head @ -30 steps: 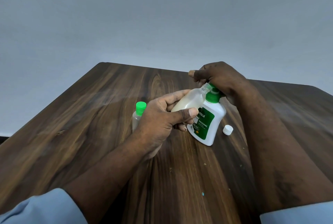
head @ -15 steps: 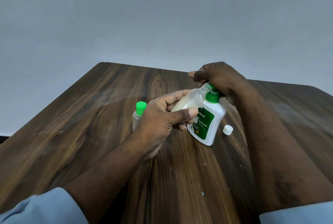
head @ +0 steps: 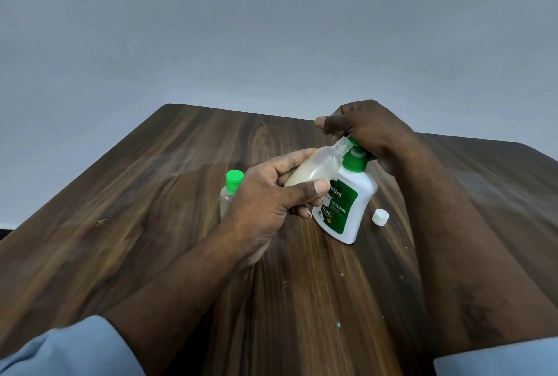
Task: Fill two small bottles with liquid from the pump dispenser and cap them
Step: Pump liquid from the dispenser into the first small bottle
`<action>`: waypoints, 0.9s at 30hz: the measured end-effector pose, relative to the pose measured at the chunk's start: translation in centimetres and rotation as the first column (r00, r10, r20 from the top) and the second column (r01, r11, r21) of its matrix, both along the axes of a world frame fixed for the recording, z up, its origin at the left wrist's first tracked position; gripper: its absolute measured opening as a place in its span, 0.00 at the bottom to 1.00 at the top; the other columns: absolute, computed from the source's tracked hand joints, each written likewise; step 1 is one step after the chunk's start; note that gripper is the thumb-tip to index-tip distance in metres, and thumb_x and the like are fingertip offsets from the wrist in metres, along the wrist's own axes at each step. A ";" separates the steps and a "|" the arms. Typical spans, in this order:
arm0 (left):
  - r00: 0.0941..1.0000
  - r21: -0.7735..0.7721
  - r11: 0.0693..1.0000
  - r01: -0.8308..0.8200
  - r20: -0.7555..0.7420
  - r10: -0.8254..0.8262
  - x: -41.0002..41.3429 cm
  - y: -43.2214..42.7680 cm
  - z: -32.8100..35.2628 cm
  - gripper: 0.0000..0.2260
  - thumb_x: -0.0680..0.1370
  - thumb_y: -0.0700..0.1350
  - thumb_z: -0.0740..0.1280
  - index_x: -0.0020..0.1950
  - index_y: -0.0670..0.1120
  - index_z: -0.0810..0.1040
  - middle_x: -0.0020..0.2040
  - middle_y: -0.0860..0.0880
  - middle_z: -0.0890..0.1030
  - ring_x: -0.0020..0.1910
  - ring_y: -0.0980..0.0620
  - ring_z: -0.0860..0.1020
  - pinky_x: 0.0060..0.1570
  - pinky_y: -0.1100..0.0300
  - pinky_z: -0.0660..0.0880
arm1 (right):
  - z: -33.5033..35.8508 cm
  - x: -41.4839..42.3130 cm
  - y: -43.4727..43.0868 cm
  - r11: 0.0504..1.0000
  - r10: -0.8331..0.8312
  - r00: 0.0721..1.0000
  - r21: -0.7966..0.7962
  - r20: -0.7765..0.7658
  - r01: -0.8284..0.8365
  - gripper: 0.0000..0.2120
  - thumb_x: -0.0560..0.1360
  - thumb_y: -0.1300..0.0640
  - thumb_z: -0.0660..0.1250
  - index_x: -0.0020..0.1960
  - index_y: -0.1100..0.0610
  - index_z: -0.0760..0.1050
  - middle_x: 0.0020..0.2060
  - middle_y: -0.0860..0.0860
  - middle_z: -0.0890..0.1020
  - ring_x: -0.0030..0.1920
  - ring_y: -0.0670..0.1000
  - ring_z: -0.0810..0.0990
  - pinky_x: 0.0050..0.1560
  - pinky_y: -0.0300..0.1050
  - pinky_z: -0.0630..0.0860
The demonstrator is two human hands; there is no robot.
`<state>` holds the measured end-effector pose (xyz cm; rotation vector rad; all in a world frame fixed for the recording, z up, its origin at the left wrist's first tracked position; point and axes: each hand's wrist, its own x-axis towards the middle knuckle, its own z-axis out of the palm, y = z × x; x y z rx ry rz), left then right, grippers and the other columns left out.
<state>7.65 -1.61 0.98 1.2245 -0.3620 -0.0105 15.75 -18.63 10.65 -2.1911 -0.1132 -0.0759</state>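
Note:
My left hand [head: 265, 203] grips a small clear bottle [head: 317, 167], tilted, its open neck held up against the green pump nozzle; pale liquid fills its lower part. The white pump dispenser [head: 347, 209] with a green label leans on the wooden table [head: 151, 224]. My right hand [head: 368, 128] is curled over the green pump head, hiding most of it. A second small bottle [head: 228, 194] with a green cap stands upright just behind my left hand. A loose white cap [head: 380, 217] lies on the table right of the dispenser.
The table's far edge runs close behind my right hand, with a plain grey wall beyond it. Small crumbs and a tiny blue speck [head: 338, 324] dot the wood near me. Both forearms, in light blue sleeves, lie across the near part of the table.

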 end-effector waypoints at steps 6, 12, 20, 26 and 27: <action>1.000 0.010 1.000 -0.005 0.000 0.005 -0.1 -0.1 -0.1 0.26 0.70 0.41 0.76 0.69 0.46 0.80 0.49 0.42 0.88 0.40 0.50 0.83 0.34 0.64 0.80 | -0.1 -0.3 0.0 1.000 0.009 1.000 -0.006 -0.015 -0.009 0.19 0.75 0.48 0.76 0.49 0.65 0.82 0.40 0.56 0.80 0.40 0.55 0.74 0.45 0.52 0.71; 1.000 0.011 1.000 -0.011 -0.007 0.011 0.0 -0.1 -0.1 0.26 0.70 0.41 0.76 0.69 0.46 0.80 0.48 0.43 0.88 0.40 0.51 0.83 0.33 0.64 0.79 | 0.2 -0.3 0.0 1.000 -0.007 1.000 -0.027 -0.004 0.007 0.13 0.75 0.48 0.76 0.43 0.58 0.81 0.41 0.55 0.82 0.38 0.53 0.76 0.44 0.49 0.74; 1.000 0.004 1.000 -0.010 -0.007 0.010 0.0 -0.1 -0.1 0.26 0.71 0.40 0.76 0.69 0.45 0.80 0.49 0.43 0.88 0.39 0.52 0.83 0.33 0.64 0.79 | 0.4 -0.4 0.0 0.999 -0.015 1.000 -0.043 0.013 0.016 0.13 0.76 0.48 0.76 0.41 0.56 0.80 0.40 0.54 0.82 0.37 0.52 0.76 0.41 0.46 0.74; 1.000 -0.005 1.000 -0.005 -0.011 0.005 -0.1 -0.2 0.0 0.25 0.69 0.41 0.76 0.67 0.47 0.81 0.49 0.42 0.87 0.40 0.51 0.83 0.34 0.64 0.79 | 0.3 -0.6 0.3 0.995 -0.006 1.000 -0.102 0.027 0.009 0.20 0.76 0.47 0.75 0.51 0.66 0.81 0.46 0.59 0.84 0.43 0.55 0.77 0.49 0.52 0.73; 1.000 -0.003 1.000 -0.007 -0.012 0.007 -0.1 -0.2 -0.1 0.26 0.70 0.41 0.76 0.67 0.47 0.81 0.49 0.42 0.87 0.40 0.51 0.83 0.34 0.64 0.79 | 0.2 -0.6 0.3 0.994 -0.005 1.000 -0.106 0.029 0.008 0.21 0.76 0.46 0.75 0.50 0.66 0.82 0.47 0.60 0.84 0.43 0.55 0.77 0.49 0.52 0.74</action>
